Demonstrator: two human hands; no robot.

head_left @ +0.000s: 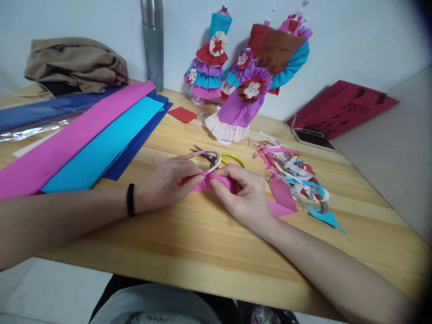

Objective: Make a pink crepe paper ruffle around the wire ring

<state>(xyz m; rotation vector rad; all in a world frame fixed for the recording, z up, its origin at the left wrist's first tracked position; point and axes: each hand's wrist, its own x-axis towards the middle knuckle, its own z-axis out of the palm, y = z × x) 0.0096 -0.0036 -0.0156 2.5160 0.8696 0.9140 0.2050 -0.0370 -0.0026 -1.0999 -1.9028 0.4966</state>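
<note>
Both hands meet over the middle of the table, pinching a gathered strip of pink crepe paper [199, 185]. My left hand [177, 180] has thumb and fingers closed on its left part. Close beside it, my right hand [241, 191] is closed on the same strip, its thumb pressed on the front. Rising just behind the fingertips is a thin white ring [218, 155]; whether it is held or only touches the paper, I cannot tell. Scissors [209, 157] with yellow handles lie behind the hands, partly covered by the ring and fingers.
Pink, light blue and dark blue paper sheets [111, 144] lie at left. Paper-dress figures [238, 105] and a bottle [153, 54] stand at the back. Paper scraps [286, 168], a tape roll [319, 207], a phone [313, 139] and a red bag [344, 110] are right.
</note>
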